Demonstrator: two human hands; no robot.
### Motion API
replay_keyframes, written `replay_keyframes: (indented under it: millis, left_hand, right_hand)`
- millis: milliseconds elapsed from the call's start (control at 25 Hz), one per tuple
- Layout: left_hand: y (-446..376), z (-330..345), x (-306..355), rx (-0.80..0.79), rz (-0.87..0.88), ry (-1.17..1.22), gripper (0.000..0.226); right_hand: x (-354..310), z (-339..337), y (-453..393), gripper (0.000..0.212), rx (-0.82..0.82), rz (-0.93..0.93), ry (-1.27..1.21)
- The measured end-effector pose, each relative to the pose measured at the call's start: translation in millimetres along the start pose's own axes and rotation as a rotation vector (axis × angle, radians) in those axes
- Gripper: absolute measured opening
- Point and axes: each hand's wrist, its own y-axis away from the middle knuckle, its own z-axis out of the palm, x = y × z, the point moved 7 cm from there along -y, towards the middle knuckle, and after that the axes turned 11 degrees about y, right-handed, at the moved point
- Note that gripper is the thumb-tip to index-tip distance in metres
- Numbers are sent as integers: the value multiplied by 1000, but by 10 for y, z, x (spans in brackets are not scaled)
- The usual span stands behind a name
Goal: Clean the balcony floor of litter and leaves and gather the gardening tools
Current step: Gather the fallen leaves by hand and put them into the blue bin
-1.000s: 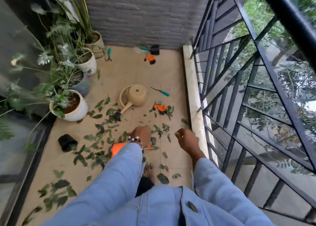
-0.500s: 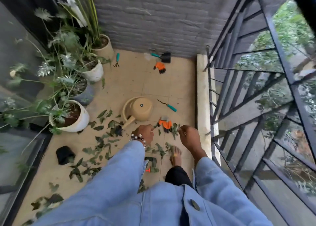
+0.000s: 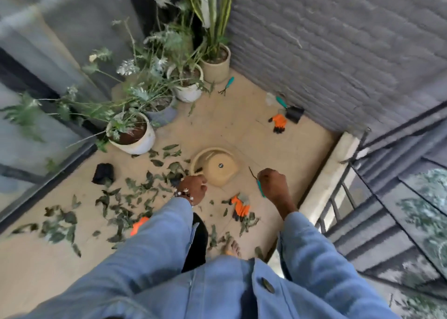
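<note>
1. Right hand point(image 3: 274, 185): curled round teal-handled tool point(image 3: 260, 190), thin dark tip poking up-left past the knuckles; tool appears off the floor, though blur leaves this unsure.
2. Left hand point(image 3: 193, 188): fingers curled, near rim of tipped watering can point(image 3: 215, 166); whether gripping anything cannot be told, too blurred.
3. Hands apart, can between and just beyond them.
4. Leaves point(image 3: 135, 193): scattered thick over tan floor point(image 3: 232, 125) left of and below the left hand; more near a bare foot point(image 3: 233, 247) at bottom centre.
5. Orange glove point(image 3: 239, 206) on floor between the hands, nearer the right; second glove point(image 3: 278, 123) far side, beside teal trowel point(image 3: 289, 108) by grey brick wall.
6. Small teal rake point(image 3: 227, 85) lying next to tan pot point(image 3: 215, 64); white pots point(image 3: 134, 135) w/ plants along left side.
7. Black object point(image 3: 104, 173) on floor left of leaves; identity unclear.
8. Orange item point(image 3: 139, 224) partly hidden under left sleeve.
9. Step in hand (judged): tool-gathering, first small tool taken up; leaf clearing not yet begun, going by litter still spread.
10. Next move (judged): needs a spot or container for the held tool, then reach for near glove; far trowel, glove, rake need a step fwd.
11. Caution: bare feet among leaves, pointed tool tip close to can & left hand.
</note>
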Motion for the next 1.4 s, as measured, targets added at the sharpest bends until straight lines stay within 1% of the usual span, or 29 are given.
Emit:
replay_keyframes:
  millis: [40,80,160,200,280,360,480,640,840,920,1040,1120,1200,1280,1360,1400]
  left_hand:
    - [-54,-77,-58,25,-24,32,30]
    - [-102,-148,-140,45,-56,60,30]
    - [-204,-261,-332,78,-100,90,31]
    - [-256,-334,-452,97,-124,107,33]
    - [-376,-493,-715,139,-172,148,34]
    - [-497,-644,-923,167,-200,173,34]
    - [-717,-822,-1338,182,-312,235,32]
    - [-1019,-847,-1871,175,-421,306,33]
    - [-1666,-518,-2396,121,-486,390,30]
    - [-2091,-211,-2677,143,-509,445,28]
    - [-2797,340,-3168,199,-556,510,28]
    - [-3225,696,-3518,237,-563,531,28]
    - [-3549,990,-3834,284,-562,524,28]
    - [-3833,1227,-4136,351,-575,521,31]
    - [-4016,1370,-4321,419,-603,558,28]
    - [-4078,1411,-4381,441,-609,572,27]
  right_hand:
    - [-124,-67,-119,50,8,-55,-9]
    - [-260,-114,-221,48,18,-95,-26]
    - [-499,-100,-402,30,10,-124,-55]
    - [-658,-35,-516,26,-4,-162,-63]
    - [-1028,138,-739,29,-65,-240,-31]
    - [-1329,311,-959,23,-121,-271,14]
    - [-1753,612,-1335,19,-187,-292,38]
    - [-2102,1042,-1827,20,-276,-331,138]
    - [-2230,1762,-2586,22,-410,-336,149]
    - [-2240,2248,-2977,25,-463,-358,201]
    - [-2281,3231,-3553,26,-553,-508,318]
    - [-2293,3913,-3892,29,-574,-586,384]
    - [-2327,4530,-4106,37,-585,-706,473]
    - [-2333,5118,-4237,47,-602,-904,649]
    - [-2249,5510,-4282,47,-584,-1090,893]
    - [-2181,5619,-4311,45,-587,-1114,966]
